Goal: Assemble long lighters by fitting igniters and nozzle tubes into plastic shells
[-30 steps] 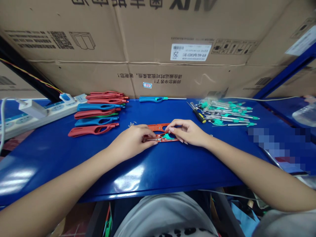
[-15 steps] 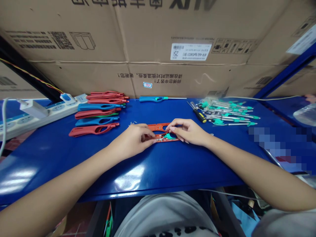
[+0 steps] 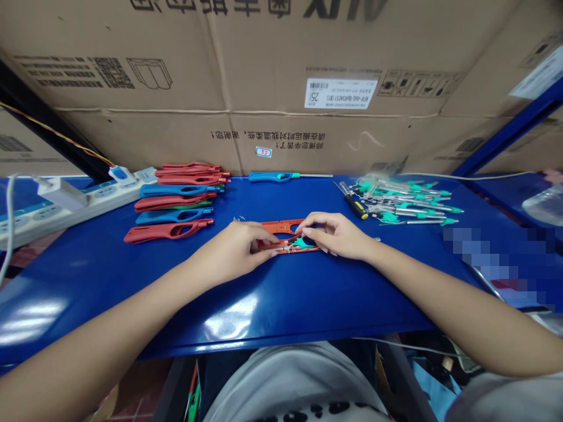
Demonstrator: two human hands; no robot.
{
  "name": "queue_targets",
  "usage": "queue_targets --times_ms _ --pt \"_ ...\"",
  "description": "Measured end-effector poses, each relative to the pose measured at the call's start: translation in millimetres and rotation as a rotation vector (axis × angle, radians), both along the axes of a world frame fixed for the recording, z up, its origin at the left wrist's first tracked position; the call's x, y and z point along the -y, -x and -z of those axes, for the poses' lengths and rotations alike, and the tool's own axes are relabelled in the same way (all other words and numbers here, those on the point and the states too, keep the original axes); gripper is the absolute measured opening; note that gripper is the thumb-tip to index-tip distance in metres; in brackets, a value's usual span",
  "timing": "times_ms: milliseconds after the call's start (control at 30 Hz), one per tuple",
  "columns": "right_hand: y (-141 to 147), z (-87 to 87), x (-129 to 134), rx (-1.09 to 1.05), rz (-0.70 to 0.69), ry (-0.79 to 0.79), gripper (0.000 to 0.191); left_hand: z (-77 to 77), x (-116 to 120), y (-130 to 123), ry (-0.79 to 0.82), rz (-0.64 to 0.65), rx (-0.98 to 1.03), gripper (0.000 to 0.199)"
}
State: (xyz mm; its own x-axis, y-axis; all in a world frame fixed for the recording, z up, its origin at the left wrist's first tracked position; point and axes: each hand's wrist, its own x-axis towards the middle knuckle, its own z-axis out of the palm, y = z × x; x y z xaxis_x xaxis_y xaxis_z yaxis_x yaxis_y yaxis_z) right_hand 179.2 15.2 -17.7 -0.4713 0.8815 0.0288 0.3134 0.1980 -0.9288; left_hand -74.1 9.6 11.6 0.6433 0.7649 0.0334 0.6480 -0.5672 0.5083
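On the blue desk, an open orange casing is lying before me; my left fingers are pinching its left end, while my right fingers are curling beside its green part, whether pinching anything I cannot tell.

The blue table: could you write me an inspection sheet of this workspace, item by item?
Surface: glossy blue tabletop, reflecting light.
Things being handled: orange-red plastic casing half with a green plastic part inside; second orange-red half just beyond.
Clutter: red and blue plastic casings at left; black-and-yellow screwdriver beside green-ended metal tubes at right.
Left hand: grips the filled half's left end.
Right hand: fingertips near the green part; exact pinch unclear.
Cables: white plastic power strip with plugs; twisted red-and-yellow wire at left.
Surroundings: brown cardboard panel behind, print upside down.
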Motion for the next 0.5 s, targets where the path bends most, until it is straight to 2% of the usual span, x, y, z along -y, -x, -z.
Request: queue_targets --times_ms 133,300,500 --pt "-2 1.1 2 0.052 -0.089 -0.239 0.021 4.9 1 -1 -0.021 0.013 0.043 0.017" --pt "-5 -4.8 10 0.223 -0.238 -0.486 0.03 12.1 0 -2 -0.012 0.013 0.081 0.015" --pt "-6 -6.6 16 0.33 -0.313 -0.657 0.033 15.8 -2 -3 -0.014 -0.009 0.136 0.01"
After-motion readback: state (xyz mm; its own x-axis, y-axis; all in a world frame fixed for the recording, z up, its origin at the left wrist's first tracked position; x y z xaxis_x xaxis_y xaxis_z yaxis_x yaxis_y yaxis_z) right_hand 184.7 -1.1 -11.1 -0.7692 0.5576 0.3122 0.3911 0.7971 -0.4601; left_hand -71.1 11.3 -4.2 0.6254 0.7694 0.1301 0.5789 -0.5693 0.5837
